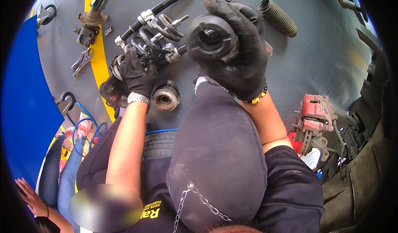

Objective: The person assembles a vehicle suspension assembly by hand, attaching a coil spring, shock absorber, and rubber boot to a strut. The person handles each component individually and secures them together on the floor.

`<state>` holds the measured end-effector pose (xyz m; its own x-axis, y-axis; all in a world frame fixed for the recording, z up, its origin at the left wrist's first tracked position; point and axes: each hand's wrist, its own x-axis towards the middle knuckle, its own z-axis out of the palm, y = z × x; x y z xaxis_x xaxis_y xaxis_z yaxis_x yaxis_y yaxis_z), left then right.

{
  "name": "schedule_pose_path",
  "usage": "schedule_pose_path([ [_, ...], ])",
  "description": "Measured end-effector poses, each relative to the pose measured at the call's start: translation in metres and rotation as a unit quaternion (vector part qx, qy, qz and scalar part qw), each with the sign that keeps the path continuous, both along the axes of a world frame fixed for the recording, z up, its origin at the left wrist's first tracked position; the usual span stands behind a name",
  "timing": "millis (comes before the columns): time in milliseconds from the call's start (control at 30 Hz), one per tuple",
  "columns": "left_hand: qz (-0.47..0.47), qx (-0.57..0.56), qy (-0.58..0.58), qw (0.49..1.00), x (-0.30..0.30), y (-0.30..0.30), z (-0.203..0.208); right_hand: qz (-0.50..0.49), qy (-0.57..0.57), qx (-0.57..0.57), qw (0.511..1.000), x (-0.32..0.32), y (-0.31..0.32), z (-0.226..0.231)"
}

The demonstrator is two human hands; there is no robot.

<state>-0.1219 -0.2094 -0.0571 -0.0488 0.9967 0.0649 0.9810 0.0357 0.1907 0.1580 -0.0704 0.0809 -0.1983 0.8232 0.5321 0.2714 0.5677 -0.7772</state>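
Note:
In black gloves, both hands are at work over the grey floor. My right hand (244, 55) is raised, its fingers wrapped round a black ring-shaped rubber part (212, 38) with a hole through its middle. Lower and to the left, my left hand (139, 73) is closed on a coil spring (149, 42), partly covering it. A spring compressor (147, 17) with black bars and silver clamps is fitted along the spring. Next to my left wrist sits a rusty round mount (166, 96). Beyond my right hand lies a black ribbed dust boot (278, 18).
Locking pliers (83, 61) and a worn strut (93, 13) lie at the left by a yellow floor stripe (98, 61). A red brake caliper (314, 111) hangs at the right. A blue panel (25, 100) and another person's hand (32, 197) are at the left.

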Motion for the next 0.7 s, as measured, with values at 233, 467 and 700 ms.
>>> schedule_pose_path([
  [233,0.0,0.005,0.002,1.0,-0.002,-0.003,-0.002,0.032,-0.079,-0.015,0.996,0.004,0.017,-0.032],
  [467,0.003,0.009,0.009,1.0,0.002,-0.001,-0.001,0.028,-0.487,-0.161,0.858,-0.007,0.06,-0.171],
  [700,0.002,0.019,0.001,1.0,-0.002,0.0,-0.006,0.259,-0.422,-0.182,0.85,-0.057,0.07,-0.185],
])
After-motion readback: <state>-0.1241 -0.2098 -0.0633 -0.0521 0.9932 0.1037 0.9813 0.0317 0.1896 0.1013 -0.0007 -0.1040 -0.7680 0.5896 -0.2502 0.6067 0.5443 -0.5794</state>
